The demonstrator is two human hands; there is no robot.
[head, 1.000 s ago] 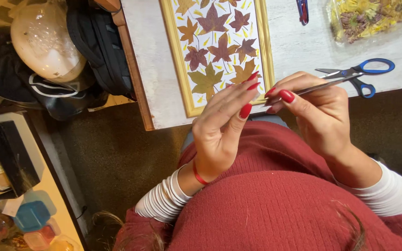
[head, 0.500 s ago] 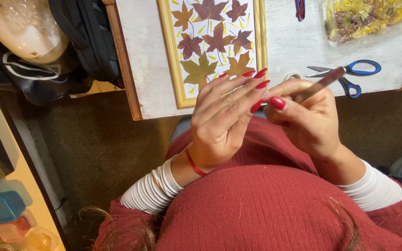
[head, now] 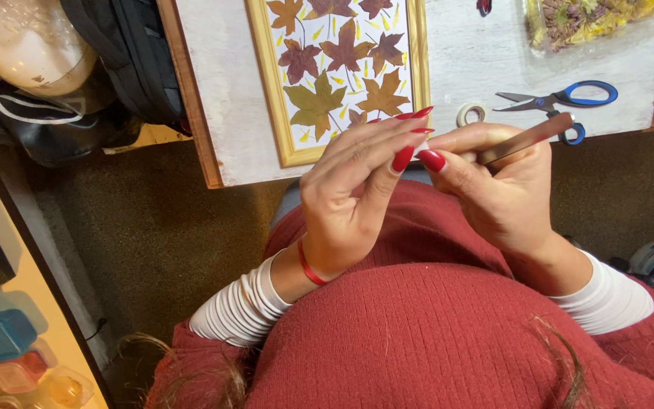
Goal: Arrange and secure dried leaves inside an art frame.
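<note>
My right hand [head: 505, 189] grips slim metal tweezers [head: 527, 138], whose back end points toward the scissors. My left hand [head: 350, 197], with red nails and a red wrist band, pinches a small white bit [head: 422, 148] at the tweezers' tip. Both hands hover over my lap, just in front of the table edge. A gold-framed picture [head: 275, 113] of pressed maple leaves lies on the white table [head: 221, 91] right beyond my left fingertips.
Blue-handled scissors [head: 562, 98] and a small tape roll [head: 471, 114] lie on the table near my right hand. A clear bag of dried flowers [head: 584, 19] sits further back. A dark backpack [head: 126, 57] and a cream bag are left of the table; coloured containers [head: 5, 337] stand at bottom left.
My hands stay joined at the tweezers' tip. My left fingers have closed tighter on it, and the view has drifted so the table sits higher in the frame.
</note>
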